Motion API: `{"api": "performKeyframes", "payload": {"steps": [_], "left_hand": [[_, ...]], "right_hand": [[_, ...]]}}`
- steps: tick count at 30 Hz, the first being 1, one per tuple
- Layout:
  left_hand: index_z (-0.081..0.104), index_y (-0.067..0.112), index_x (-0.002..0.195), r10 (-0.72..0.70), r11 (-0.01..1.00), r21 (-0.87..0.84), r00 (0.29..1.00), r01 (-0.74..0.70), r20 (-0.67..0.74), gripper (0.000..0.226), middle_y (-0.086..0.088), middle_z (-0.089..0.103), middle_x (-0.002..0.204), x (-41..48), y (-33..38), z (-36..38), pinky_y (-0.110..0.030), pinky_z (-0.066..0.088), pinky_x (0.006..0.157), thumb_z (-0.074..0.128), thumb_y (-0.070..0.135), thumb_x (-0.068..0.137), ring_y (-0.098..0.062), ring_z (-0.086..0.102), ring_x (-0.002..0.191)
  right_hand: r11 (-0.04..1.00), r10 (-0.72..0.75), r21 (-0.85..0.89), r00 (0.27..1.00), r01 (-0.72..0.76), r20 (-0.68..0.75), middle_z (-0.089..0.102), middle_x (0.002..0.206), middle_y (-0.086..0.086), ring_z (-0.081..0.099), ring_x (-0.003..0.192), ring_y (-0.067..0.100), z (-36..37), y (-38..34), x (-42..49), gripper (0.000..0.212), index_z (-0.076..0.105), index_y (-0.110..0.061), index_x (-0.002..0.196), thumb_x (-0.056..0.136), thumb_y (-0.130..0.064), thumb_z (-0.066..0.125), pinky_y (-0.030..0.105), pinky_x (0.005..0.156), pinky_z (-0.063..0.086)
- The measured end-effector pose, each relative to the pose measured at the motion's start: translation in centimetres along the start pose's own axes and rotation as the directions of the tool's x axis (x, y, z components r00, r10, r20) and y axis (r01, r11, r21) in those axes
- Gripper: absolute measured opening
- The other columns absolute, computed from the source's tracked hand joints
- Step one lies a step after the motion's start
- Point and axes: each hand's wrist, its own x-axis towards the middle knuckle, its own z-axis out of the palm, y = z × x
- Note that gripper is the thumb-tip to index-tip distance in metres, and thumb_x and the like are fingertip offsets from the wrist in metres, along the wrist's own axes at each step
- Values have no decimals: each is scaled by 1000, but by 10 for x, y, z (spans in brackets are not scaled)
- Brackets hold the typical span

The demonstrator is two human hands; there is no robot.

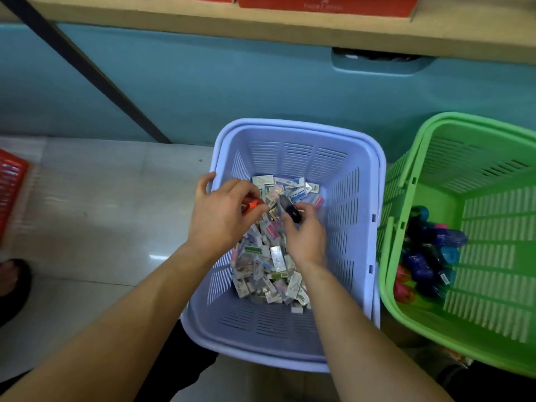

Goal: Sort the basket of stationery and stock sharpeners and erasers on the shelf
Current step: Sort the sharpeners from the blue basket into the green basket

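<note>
A small orange piece [252, 205] is being pinched in the curled fingers of the left hand [220, 216], just inside the left rim of the lilac basket [380, 181]. A dark rounded piece [291, 213], blurred, is being gripped at the fingertips of the right hand [304, 236], just beside the left hand and above the heap. What either piece is cannot be told. The bottom of the lilac basket is being covered by a heap of small boxed erasers [269, 262], mostly white with coloured print. The basket is being kept on the pale tiled floor [101, 198], below a wooden shelf [290, 27] where red boxes [327, 4] are being stored. Just to its right, blue and pink rounded containers [429, 256] are being held in a green basket [493, 285]. A red basket [10, 181] is being cut off by the left edge.
</note>
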Motion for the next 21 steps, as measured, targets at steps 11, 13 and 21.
{"api": "performKeyframes", "payload": {"steps": [11,13,21], "left_hand": [[69,32,100,-54,843,-530,995,90,83,16,12,57,100,-2,53,-25,-13,44,86,72,19,92,5,59,91],[66,40,103,-46,798,-586,985,138,168,23,7,60,107,-6,61,-29,-25,49,94,69,21,91,-3,61,100],[58,52,112,110,839,-540,951,66,287,50,15,62,103,-18,58,-44,-15,46,84,86,26,79,0,62,96]], "right_hand": [[951,-260,232,938,207,229,68,108,-6,67,96,8,-103,-55,-41,24,69,-33,109,88,-24,77,31,91,55],[943,-227,293,950,159,216,70,104,-5,71,91,13,-112,-57,-46,27,68,-33,107,86,-22,80,37,87,59],[890,-233,441,948,118,218,78,91,3,75,85,22,-121,-72,-54,18,74,-35,95,91,-17,74,49,87,60]]}}
